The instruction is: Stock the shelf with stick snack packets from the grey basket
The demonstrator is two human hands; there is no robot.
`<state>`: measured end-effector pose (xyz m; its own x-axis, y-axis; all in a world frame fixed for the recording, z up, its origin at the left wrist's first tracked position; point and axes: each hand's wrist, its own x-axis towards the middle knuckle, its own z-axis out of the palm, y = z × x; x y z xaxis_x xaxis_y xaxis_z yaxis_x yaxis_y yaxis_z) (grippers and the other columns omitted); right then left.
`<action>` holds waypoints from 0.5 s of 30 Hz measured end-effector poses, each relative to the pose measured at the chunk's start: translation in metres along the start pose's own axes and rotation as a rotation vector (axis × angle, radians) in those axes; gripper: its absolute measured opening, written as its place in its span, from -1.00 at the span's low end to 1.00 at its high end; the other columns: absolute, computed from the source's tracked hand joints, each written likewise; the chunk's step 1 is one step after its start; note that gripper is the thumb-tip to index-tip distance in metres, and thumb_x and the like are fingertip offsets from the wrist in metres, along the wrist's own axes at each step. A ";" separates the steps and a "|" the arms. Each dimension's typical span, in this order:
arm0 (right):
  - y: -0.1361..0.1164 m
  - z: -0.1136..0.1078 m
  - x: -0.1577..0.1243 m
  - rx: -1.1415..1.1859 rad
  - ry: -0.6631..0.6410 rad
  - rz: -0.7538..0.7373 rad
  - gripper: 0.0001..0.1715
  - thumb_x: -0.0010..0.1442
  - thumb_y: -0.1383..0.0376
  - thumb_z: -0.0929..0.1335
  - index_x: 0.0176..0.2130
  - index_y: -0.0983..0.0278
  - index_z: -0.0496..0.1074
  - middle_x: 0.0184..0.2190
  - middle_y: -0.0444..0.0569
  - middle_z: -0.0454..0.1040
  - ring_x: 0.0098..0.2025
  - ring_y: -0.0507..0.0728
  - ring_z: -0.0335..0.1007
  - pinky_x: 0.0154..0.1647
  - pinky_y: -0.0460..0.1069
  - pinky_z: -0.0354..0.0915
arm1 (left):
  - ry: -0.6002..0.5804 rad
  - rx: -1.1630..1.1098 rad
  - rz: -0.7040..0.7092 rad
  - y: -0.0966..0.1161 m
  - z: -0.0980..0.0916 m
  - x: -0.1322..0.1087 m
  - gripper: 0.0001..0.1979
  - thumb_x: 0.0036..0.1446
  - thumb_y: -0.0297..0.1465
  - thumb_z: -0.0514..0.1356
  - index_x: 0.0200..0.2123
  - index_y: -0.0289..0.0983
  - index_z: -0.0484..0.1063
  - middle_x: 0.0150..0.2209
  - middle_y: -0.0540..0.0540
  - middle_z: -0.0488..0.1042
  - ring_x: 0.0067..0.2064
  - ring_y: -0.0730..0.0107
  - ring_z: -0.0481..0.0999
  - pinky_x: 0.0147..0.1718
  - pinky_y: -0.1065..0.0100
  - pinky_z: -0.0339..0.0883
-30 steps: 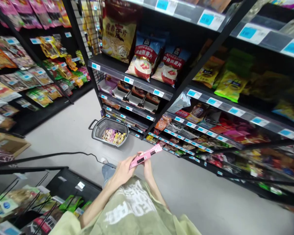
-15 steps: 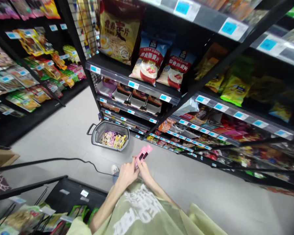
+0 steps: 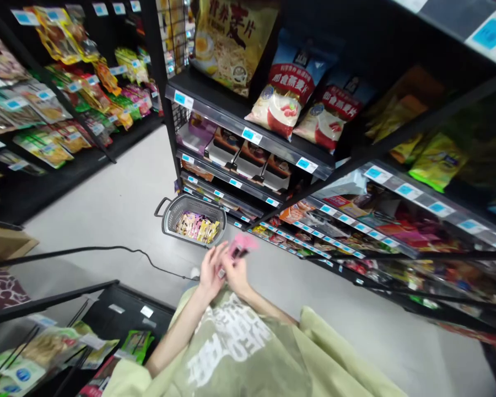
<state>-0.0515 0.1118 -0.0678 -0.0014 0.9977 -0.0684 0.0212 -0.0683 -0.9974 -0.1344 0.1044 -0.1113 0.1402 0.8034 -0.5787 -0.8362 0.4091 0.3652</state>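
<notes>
Pink snack packets (image 3: 242, 245), long and narrow with dark patches, are in my hands in front of my shirt; their top ends are smeared by motion. My right hand (image 3: 237, 275) is closed around them, thumb on the near side. At their left side, my left hand (image 3: 210, 271) has its fingers bent against the packets, and a lower end shows between the two hands. How many packets there are is unclear. Beyond my hands, a grey plastic basket (image 3: 171, 236) with a handle stands on the floor, holding several pink, yellow and cream narrow packets.
A black shelf rack (image 3: 215, 113) with oatmeal bags (image 3: 281, 91) rises ahead and runs to the right. Snack shelves (image 3: 119, 146) stand at left. A black cable (image 3: 143, 253) crosses the grey floor (image 3: 124, 207). Near lower left are a rack (image 3: 107, 309) and a cardboard box (image 3: 8, 242).
The packets have tilted and blurred as my hands turn them. My left fingers have shifted and look looser. The camera view has moved, so the shelves appear larger and farther right.
</notes>
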 end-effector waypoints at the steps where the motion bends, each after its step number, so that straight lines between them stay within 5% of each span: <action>1: 0.010 0.006 -0.001 -0.076 -0.045 0.016 -0.76 0.18 0.12 0.39 -0.38 0.25 0.42 -0.47 -0.05 0.47 -0.40 0.13 0.37 -0.28 0.02 0.37 | 0.032 0.006 -0.016 -0.004 0.000 0.006 -0.60 0.14 -0.18 0.15 -0.06 -0.30 0.50 -0.03 -0.22 0.61 0.07 0.11 0.58 0.10 0.15 0.43; 6: 0.048 -0.011 0.004 -0.408 -0.252 0.113 -0.78 0.18 0.16 0.36 -0.28 0.28 0.46 -0.42 -0.11 0.46 -0.39 0.09 0.32 -0.24 -0.03 0.31 | 0.070 0.026 -0.024 -0.014 -0.007 0.023 -0.64 0.09 -0.20 0.19 -0.15 -0.33 0.53 -0.16 -0.20 0.64 0.04 0.11 0.58 0.11 0.18 0.41; 10: 0.075 -0.054 0.009 -0.527 -0.343 0.200 -0.73 0.18 0.12 0.36 -0.39 0.28 0.42 -0.53 -0.17 0.34 -0.48 0.03 0.16 -0.36 -0.06 0.21 | 0.018 0.078 -0.006 -0.011 -0.014 0.031 -0.40 0.13 0.08 0.16 -0.07 -0.34 0.48 -0.14 -0.27 0.61 0.01 0.06 0.58 0.05 0.14 0.42; 12: 0.089 -0.073 0.012 -0.593 -0.396 0.236 -0.75 0.19 0.14 0.34 -0.39 0.27 0.41 -0.54 -0.17 0.33 -0.49 0.03 0.14 -0.36 -0.05 0.21 | 0.024 0.264 0.054 -0.021 -0.016 0.042 -0.33 0.09 0.18 0.14 -0.09 -0.32 0.42 -0.24 -0.23 0.59 -0.12 0.10 0.60 -0.08 0.15 0.46; 15: 0.108 -0.095 0.023 -0.662 -0.537 0.285 -0.78 0.17 0.20 0.35 -0.21 0.26 0.46 -0.42 -0.12 0.44 -0.43 0.07 0.25 -0.27 -0.02 0.27 | 0.186 0.397 0.177 -0.054 -0.013 0.068 -0.44 -0.02 0.08 0.32 -0.21 -0.26 0.34 -0.40 -0.01 0.46 -0.31 0.31 0.53 -0.24 0.32 0.41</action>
<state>0.0456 0.1273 -0.1751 -0.3719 0.7960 -0.4776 0.6637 -0.1316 -0.7363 -0.0867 0.1314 -0.1800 -0.1138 0.7992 -0.5902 -0.5662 0.4360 0.6995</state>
